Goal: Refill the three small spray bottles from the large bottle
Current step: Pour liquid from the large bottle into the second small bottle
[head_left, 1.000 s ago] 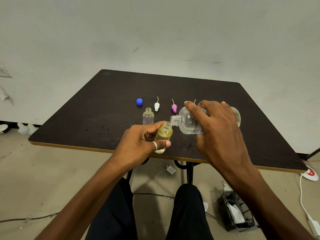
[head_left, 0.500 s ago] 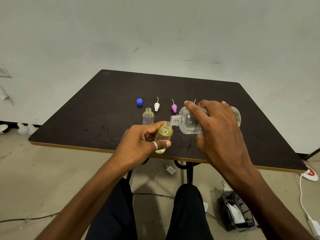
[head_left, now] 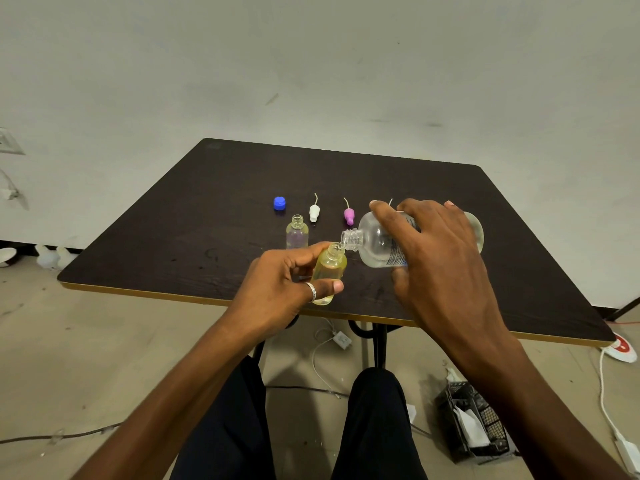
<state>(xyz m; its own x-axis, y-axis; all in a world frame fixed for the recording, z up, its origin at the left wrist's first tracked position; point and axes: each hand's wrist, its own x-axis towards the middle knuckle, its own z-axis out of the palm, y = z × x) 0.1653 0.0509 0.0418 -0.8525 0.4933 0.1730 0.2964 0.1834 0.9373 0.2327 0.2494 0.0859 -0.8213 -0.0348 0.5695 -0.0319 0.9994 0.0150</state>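
Large clear round plastic bottle (head_left: 377, 244) lies tipped nearly on its side above the dark brown square table (head_left: 207, 220), its threaded open neck pointing left and slightly down. The person's right hand (head_left: 440, 258) grips it from above, fingers curled over the body and thumb underneath, covering most of its printed label. The neck's lip meets the open mouth of a small yellow-tinted transparent bottle (head_left: 329, 268), which is tilted with its mouth toward the large one. The left hand (head_left: 277, 289) holds this small bottle near the table's front edge, forefinger along its upper part and thumb across its lower part; a silver ring (head_left: 311, 291) sits on the thumb. Pale yellowish liquid fills much of the small bottle; whether liquid is flowing at the mouths cannot be made out.

Just behind the left hand a second small bottle (head_left: 297, 233), clear and uncapped, stands upright on the table. Farther back, in a row and apart from one another, lie a blue screw cap (head_left: 279, 203), a white spray head (head_left: 314, 213) with a thin dip tube and a pink spray head (head_left: 348, 215) with its tube. The tip of another thin tube (head_left: 390, 201) pokes out behind the right hand's fingers.

Below the table, dark trousered knees show, with a white cable and plug (head_left: 341, 339) on the floor and a black mesh basket (head_left: 474, 424) holding white paper at the right.
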